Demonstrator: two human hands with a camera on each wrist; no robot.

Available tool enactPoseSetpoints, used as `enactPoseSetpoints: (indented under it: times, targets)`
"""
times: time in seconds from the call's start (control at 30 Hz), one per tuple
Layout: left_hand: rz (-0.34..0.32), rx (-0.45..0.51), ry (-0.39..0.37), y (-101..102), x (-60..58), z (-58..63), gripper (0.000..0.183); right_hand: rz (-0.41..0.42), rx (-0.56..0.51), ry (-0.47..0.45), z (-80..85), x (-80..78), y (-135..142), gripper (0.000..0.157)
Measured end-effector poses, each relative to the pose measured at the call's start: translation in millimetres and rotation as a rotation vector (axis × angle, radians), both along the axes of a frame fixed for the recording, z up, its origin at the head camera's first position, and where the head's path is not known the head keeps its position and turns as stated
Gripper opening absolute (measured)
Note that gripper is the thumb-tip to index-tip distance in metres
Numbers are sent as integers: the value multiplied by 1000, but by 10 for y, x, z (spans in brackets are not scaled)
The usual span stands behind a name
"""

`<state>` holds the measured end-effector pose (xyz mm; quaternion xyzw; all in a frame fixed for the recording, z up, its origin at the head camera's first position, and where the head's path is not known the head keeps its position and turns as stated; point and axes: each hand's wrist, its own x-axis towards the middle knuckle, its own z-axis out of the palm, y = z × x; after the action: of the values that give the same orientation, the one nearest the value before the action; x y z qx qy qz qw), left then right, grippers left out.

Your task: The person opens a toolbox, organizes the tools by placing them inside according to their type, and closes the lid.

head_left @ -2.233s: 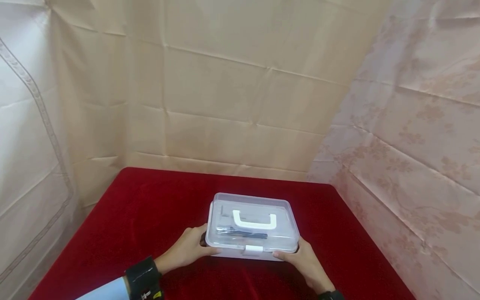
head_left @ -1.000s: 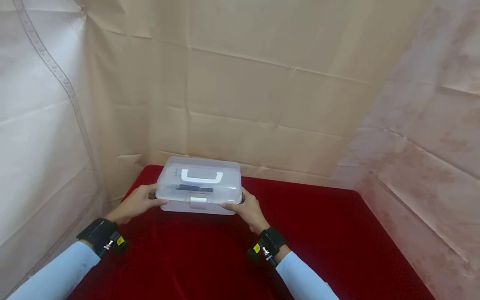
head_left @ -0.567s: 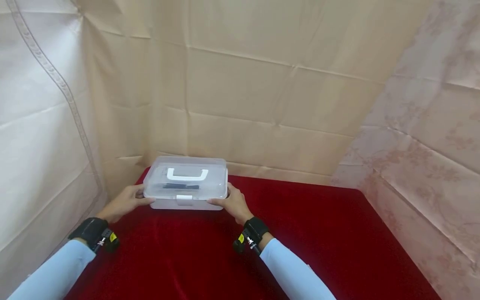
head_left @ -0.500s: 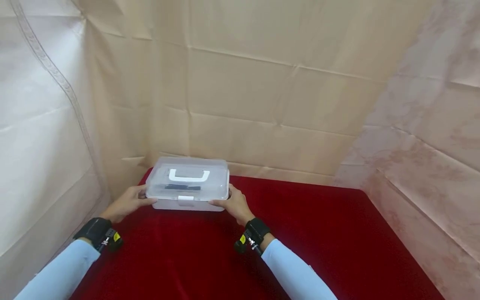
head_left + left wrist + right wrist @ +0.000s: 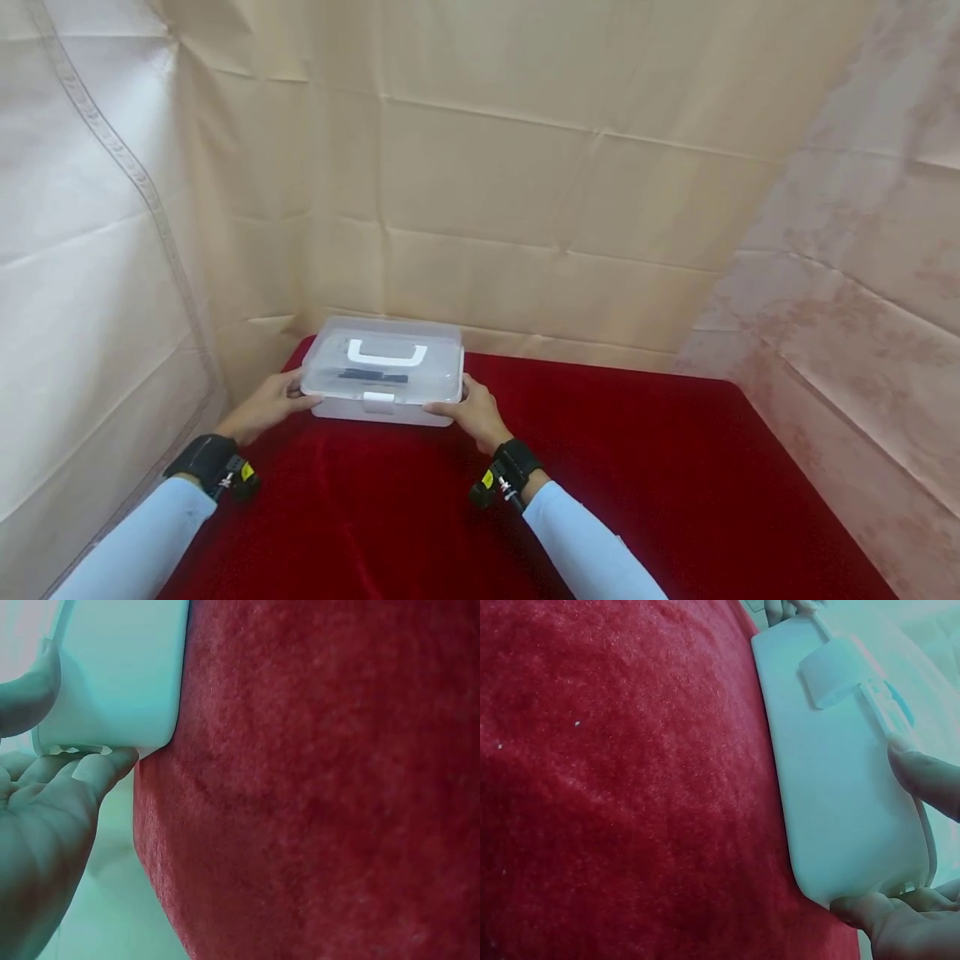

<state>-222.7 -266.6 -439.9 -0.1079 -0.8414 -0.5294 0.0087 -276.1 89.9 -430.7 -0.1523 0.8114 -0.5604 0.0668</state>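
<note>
A translucent plastic storage box with a closed lid, white handle and white front latch sits at the far left of the red-covered table. Dark slender items show dimly through its lid. My left hand grips the box's left end, thumb on the front and fingers at the side. At the opposite end my right hand holds it likewise, thumb at the front rim. In the right wrist view, the box's base lies right at the red cloth, with fingertips against its end.
Red velvet cloth covers the table. Behind it hangs a beige creased curtain. A pale sheet closes the left side close to the left hand, and a floral one the right. The table's back edge runs just behind the box.
Both hands have carried the box from the table's middle to its far left corner. Over the last half second box and hands hardly move; the view shifts slightly.
</note>
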Motion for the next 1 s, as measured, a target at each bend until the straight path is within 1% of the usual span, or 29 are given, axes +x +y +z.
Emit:
enactPoseSetpoints:
  times: [0.13, 0.23, 0.3, 0.37, 0.4, 0.47, 0.53, 0.57, 0.63, 0.7, 0.73, 0.77, 0.8, 0.83, 0.93, 1.0]
  targets:
    - [-12, -21, 2, 52, -59, -40, 67, -23, 9, -11, -33, 22, 60, 73]
    - [-13, -43, 13, 95, -72, -39, 68, -4, 36, 3, -57, 17, 113, 75]
    - [3, -80, 34, 138, -77, -7, 72, 24, 47, 13, -69, 9, 169, 76]
    - [50, -144, 60, 191, -81, 71, 80, 58, 58, 9, -66, 7, 249, 76]
    - [82, -185, 77, 222, -80, 131, 84, 73, 69, 0, -57, 10, 298, 74]
    - [150, -250, 160, 292, -98, 269, 87, 85, 95, -28, -22, 27, 412, 69]
    - [227, -298, 277, 371, -125, 429, 83, 80, 136, -40, 39, 46, 527, 63]
    - [259, -318, 354, 413, -155, 506, 79, 70, 159, -40, 76, 52, 588, 60]
    - [317, -346, 535, 524, -218, 655, 65, 42, 199, -19, 156, 52, 701, 57]
    - [343, -382, 670, 668, -264, 803, 54, 10, 241, 21, 238, 23, 802, 56]
    - [339, -399, 730, 757, -294, 864, 51, -6, 264, 43, 281, -1, 850, 56]
    - [315, -414, 771, 860, -323, 919, 48, -23, 288, 60, 323, -31, 895, 56]
    - [279, -431, 795, 985, -346, 972, 44, -39, 316, 77, 369, -64, 938, 57]
    - [226, -450, 800, 1123, -380, 1011, 43, -55, 349, 92, 416, -101, 980, 58]
    - [48, -528, 757, 1597, -519, 1074, 42, -93, 457, 137, 562, -210, 1090, 65]
    - [-34, -598, 695, 1900, -645, 1066, 45, -104, 542, 170, 645, -284, 1137, 71]
